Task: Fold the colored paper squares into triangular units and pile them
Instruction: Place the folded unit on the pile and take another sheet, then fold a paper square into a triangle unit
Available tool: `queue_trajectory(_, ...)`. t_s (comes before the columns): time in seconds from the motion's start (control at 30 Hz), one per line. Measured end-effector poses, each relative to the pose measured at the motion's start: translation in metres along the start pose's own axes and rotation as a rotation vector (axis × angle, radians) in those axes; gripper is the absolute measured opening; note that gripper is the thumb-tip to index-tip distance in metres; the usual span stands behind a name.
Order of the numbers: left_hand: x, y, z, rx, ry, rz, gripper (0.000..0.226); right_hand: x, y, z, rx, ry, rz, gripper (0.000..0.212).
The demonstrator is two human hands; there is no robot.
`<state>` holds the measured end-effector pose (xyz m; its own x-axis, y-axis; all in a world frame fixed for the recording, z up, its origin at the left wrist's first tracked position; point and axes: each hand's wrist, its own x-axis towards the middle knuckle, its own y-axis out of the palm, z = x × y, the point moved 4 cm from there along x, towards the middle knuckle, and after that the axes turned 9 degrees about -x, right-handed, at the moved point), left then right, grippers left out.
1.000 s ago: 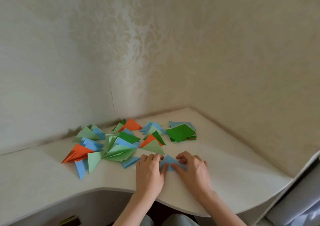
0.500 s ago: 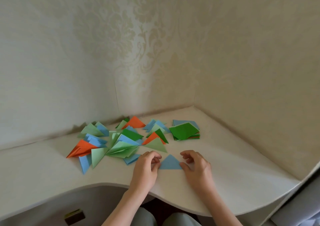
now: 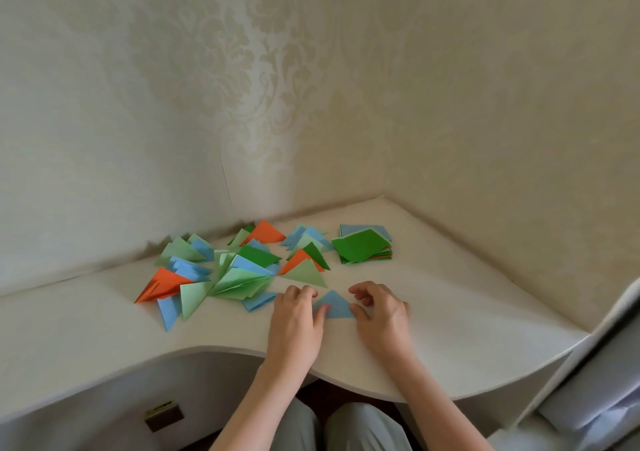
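A blue paper triangle (image 3: pixel 334 306) lies flat on the white desk (image 3: pixel 450 312) between my two hands. My left hand (image 3: pixel 297 319) touches its left corner with the thumb, fingers curled above. My right hand (image 3: pixel 379 312) touches its right corner with the thumb, fingers loosely curled over nothing. Behind and to the left spreads a loose pile of folded triangles (image 3: pixel 225 270) in orange, blue, light green and dark green. A stack of unfolded squares (image 3: pixel 362 245), dark green on top, sits at the back right.
Patterned walls meet in a corner just behind the desk. The desk's front edge curves inward above my knees (image 3: pixel 343 426). A pale piece of furniture (image 3: pixel 595 381) stands at the right edge. A small dark object (image 3: pixel 163 416) sits below the desk at left.
A second ago both hands pressed on the blue paper and covered most of it. They have drawn apart, and the folded triangle now lies exposed between them with thumbs at its corners.
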<state>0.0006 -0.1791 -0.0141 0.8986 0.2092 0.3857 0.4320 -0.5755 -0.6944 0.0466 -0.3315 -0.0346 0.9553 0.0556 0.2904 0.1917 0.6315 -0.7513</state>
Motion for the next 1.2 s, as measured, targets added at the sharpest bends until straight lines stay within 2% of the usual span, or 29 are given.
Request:
queue_trajectory(0.07, -0.002, 0.005, -0.008, 0.079, -0.051, -0.02, 0.039, -0.001, 0.0, 0.0, -0.003, -0.005, -0.015, 0.025)
queue_trajectory(0.17, -0.004, 0.01, -0.014, 0.114, -0.105, -0.035, 0.039, -0.001, 0.0, -0.001, -0.006, -0.01, -0.022, 0.025)
queue_trajectory(0.33, 0.001, 0.007, -0.006, -0.101, -0.168, 0.003, 0.027, -0.002, 0.002, 0.0, -0.02, -0.006, -0.014, 0.027)
queue_trajectory(0.53, 0.01, 0.002, -0.002, -0.161, -0.238, 0.091, 0.03, -0.003, -0.002, 0.001, -0.01, -0.001, -0.007, 0.027)
queue_trajectory(0.8, 0.02, 0.005, 0.008, -0.177, -0.218, 0.209, 0.019, 0.003, -0.008, 0.003, 0.042, 0.041, 0.081, 0.024)
queue_trajectory(0.9, 0.026, -0.002, 0.019, -0.136, -0.166, 0.152, 0.005, 0.024, -0.017, -0.001, 0.1, 0.036, -0.007, 0.019)
queue_trajectory(1.0, 0.044, -0.016, 0.033, 0.02, -0.098, 0.025, 0.01, 0.052, -0.024, -0.002, -0.068, -0.051, -0.06, 0.024)
queue_trajectory(1.1, 0.062, -0.018, 0.039, 0.049, -0.067, 0.038, 0.006, 0.077, -0.02, -0.003, -0.256, -0.104, -0.041, 0.034)
queue_trajectory(1.2, 0.074, -0.012, 0.039, 0.087, -0.059, 0.071, 0.013, 0.088, -0.008, -0.003, -0.393, -0.133, 0.025, 0.036)
